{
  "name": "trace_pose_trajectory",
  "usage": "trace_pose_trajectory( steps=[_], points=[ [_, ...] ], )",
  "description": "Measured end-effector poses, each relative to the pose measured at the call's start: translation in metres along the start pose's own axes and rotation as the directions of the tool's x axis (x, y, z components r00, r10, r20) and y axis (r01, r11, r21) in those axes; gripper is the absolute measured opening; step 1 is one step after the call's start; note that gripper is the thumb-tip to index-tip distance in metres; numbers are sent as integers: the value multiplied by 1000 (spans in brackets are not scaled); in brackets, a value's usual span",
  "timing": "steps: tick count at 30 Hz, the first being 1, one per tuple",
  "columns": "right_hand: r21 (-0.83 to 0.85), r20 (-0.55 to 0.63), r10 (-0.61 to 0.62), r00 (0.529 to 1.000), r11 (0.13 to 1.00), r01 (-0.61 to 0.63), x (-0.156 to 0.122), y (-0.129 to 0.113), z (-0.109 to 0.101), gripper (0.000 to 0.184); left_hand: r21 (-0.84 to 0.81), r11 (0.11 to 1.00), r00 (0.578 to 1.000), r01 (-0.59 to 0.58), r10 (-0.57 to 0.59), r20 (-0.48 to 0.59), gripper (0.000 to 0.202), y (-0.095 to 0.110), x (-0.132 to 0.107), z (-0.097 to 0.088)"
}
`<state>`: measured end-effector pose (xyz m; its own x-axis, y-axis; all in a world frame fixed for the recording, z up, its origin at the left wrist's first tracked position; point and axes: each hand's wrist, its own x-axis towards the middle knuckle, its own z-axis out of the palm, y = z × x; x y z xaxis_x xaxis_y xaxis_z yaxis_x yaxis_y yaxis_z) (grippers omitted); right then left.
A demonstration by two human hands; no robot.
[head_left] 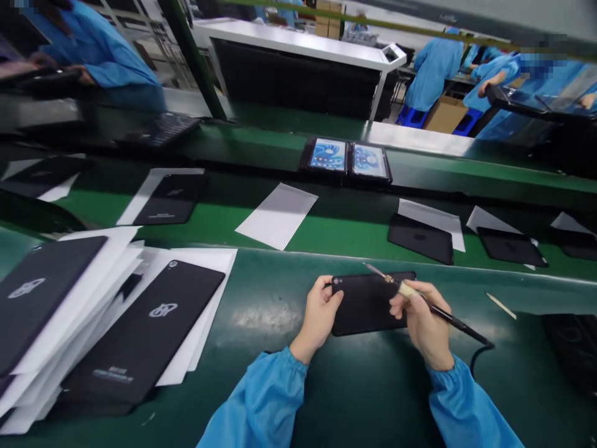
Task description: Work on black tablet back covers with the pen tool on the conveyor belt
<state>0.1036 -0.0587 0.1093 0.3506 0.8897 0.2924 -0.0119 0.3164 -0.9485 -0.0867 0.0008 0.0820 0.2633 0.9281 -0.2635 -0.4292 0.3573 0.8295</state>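
Observation:
A black tablet (364,305) lies back side up in front of me, its small camera at the upper left corner. My left hand (321,311) grips its left edge, thumb on top near the camera. In my right hand (426,317) is a soldering iron (448,317) with a pale wrapped grip, fingers closed round it. Its metal tip points up and left above the tablet's top edge; I cannot tell whether it touches. The right hand's fingertips are at the tablet's right side. The iron's cord (473,364) trails down behind the right wrist.
Left, black tablets (186,292) are stacked with white sheets (212,317). More tablets (420,236) and a white sheet (278,214) lie along the green belt (336,233). Two lit screens (329,154) stand beyond. A thin stick (500,305) lies right. People in blue work across.

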Motion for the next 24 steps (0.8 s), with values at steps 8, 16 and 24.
trace_pose_trajectory(
  steps=[8, 16, 24],
  points=[
    [-341, 289, -186, 939, 896, 283, -8, -3, 2, 23, 4, 1000, 999, -19, 19, -26, 26, -1, -1, 2],
    [-360, 390, -178, 903, 874, 327, -4, -6, 5, 28, -2, 1000, 999, -14, 14, -34, 23, 1, -2, 3],
    [-384, 388, -137, 912, 875, 295, -1, -1, 3, 22, -4, 1000, 999, -18, 17, -32, 25, 0, -2, 2]
  ],
)
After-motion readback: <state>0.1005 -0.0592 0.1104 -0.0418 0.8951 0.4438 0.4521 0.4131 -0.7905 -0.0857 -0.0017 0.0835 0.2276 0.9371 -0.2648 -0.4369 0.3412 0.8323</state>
